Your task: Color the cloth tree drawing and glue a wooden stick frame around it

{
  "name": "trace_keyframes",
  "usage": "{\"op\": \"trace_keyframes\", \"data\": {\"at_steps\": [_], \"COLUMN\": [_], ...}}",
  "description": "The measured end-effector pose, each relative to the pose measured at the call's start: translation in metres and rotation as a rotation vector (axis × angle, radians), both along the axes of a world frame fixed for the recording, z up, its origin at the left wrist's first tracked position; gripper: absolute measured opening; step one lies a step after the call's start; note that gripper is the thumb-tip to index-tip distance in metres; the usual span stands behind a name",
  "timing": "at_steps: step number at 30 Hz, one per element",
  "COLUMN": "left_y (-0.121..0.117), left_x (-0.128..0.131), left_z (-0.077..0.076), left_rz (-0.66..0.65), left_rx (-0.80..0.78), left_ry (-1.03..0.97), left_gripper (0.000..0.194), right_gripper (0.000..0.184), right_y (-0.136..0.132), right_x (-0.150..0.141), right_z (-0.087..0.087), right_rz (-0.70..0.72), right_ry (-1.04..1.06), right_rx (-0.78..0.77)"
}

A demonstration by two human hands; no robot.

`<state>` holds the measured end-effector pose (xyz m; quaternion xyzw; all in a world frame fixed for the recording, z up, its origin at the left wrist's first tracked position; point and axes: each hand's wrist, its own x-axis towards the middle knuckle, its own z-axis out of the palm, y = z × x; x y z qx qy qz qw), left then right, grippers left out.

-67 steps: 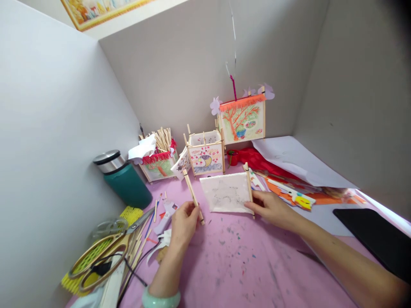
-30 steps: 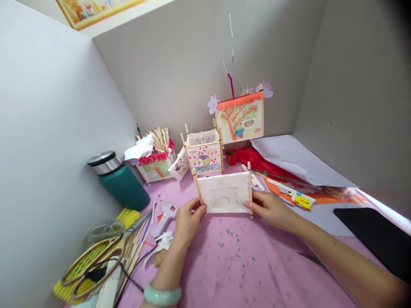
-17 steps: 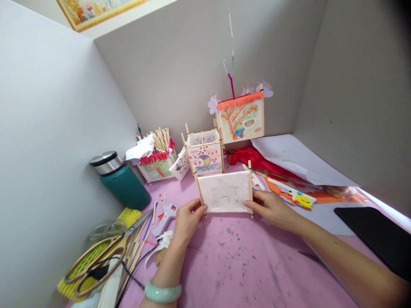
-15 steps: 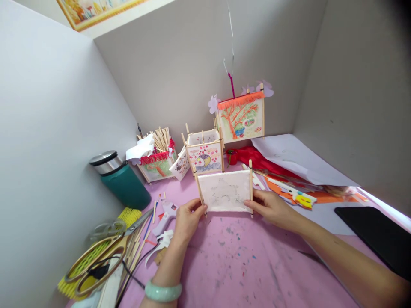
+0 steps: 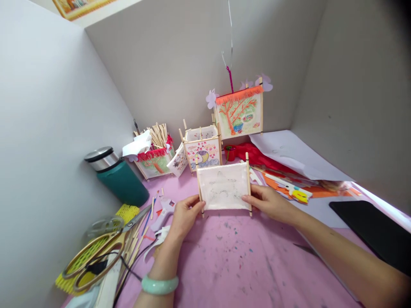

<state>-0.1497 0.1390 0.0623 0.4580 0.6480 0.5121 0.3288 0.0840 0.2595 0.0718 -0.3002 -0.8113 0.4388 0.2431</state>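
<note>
Both hands hold a small white panel (image 5: 224,187) framed at its sides by wooden sticks, close to the pink table cover. Faint sketchy marks show on its white face. My left hand (image 5: 186,216), with a pale green bangle on the wrist, pinches the lower left stick. Gripping the lower right edge is my right hand (image 5: 269,203), thumb on the front face. Just behind stands a paper lantern (image 5: 203,152) with stick corners and a moon drawing. A second lantern (image 5: 240,112), with an orange fringe and a tree drawing, hangs from a wire.
Left, a green bottle (image 5: 123,182) stands behind large scissors (image 5: 120,239), a glue gun (image 5: 163,214) and loose sticks. A red-fringed holder (image 5: 156,164) contains many sticks. On the right lie red cloth (image 5: 253,156), white paper (image 5: 298,160), a yellow-tipped tool (image 5: 299,196) and a black tablet-like slab (image 5: 369,231).
The panel has tilted slightly, so its white face shows taller and more squarely. Both hands keep their hold. The whole view has shifted a little.
</note>
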Motion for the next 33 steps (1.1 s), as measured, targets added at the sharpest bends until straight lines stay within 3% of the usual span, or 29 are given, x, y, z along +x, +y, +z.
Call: {"op": "trace_keyframes", "data": {"at_steps": [7, 12, 21, 28, 33], "left_y": [-0.003, -0.005, -0.007, -0.007, -0.01], "left_x": [0.002, 0.003, 0.004, 0.001, 0.007], "left_z": [0.007, 0.008, 0.008, 0.013, 0.02], "left_rz": [-0.058, -0.064, -0.058, 0.034, 0.085], "left_rx": [-0.119, -0.17, -0.139, 0.039, 0.105], "left_ry": [-0.134, -0.194, -0.17, -0.01, 0.013], "left_gripper": [0.026, 0.03, 0.039, 0.044, 0.035], "right_gripper": [0.024, 0.023, 0.021, 0.026, 0.028], "right_y": [0.003, 0.0, 0.001, 0.001, 0.002], "right_x": [-0.002, -0.003, -0.004, -0.008, -0.007], "right_z": [-0.002, -0.001, -0.005, -0.012, -0.008], "right_rz": [0.026, 0.018, 0.007, 0.019, -0.053], "right_ry": [0.052, 0.047, 0.063, 0.109, 0.195], "right_rx": [-0.225, -0.284, -0.27, -0.301, -0.101]}}
